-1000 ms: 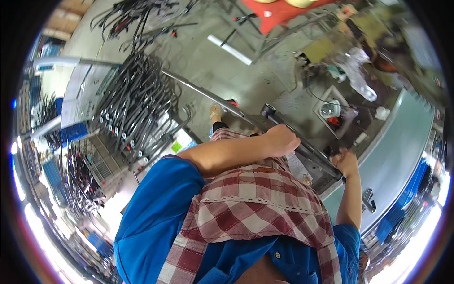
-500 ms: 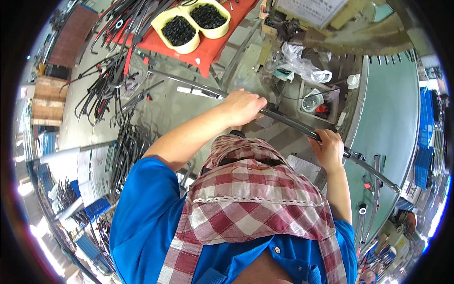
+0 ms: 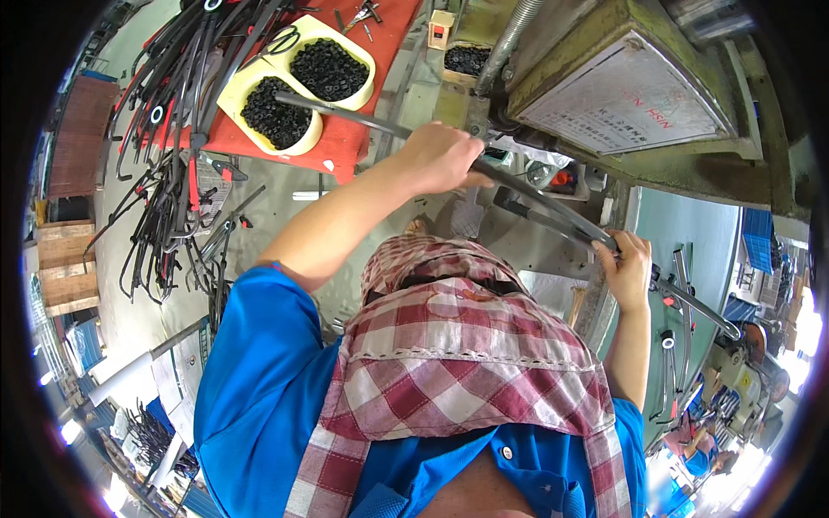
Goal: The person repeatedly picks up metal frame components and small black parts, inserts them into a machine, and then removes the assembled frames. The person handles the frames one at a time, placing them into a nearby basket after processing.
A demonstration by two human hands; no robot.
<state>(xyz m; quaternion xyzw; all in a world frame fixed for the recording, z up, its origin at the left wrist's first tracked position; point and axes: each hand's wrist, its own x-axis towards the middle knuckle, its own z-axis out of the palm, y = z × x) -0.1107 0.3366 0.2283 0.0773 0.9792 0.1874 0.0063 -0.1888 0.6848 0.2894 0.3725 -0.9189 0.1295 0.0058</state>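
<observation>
A long dark metal tube (image 3: 546,200) slants across in front of me, from over the yellow tubs at the upper left down to the right. My left hand (image 3: 442,157) is wrapped round its left part, knuckles up. Farther down, near a joint, my right hand (image 3: 628,266) grips the same tube, with the thumb on the near side. A second, shorter bar (image 3: 537,216) shows just below the tube, between my hands. Past my right hand a thinner bent end (image 3: 710,316) sticks out over the green bench.
Yellow twin tubs (image 3: 371,97) of small black parts stand on a red-covered table (image 3: 395,36), beside scissors (image 3: 283,41). Many black rods (image 3: 173,207) hang at the left. A machine housing (image 3: 622,99) juts in at the upper right, over the green bench (image 3: 669,216) holding more tube parts.
The tube's left end has come up over the yellow tubs. Both hands still grip it, the right now farther right. The view has shifted, bringing more of the machine in.
</observation>
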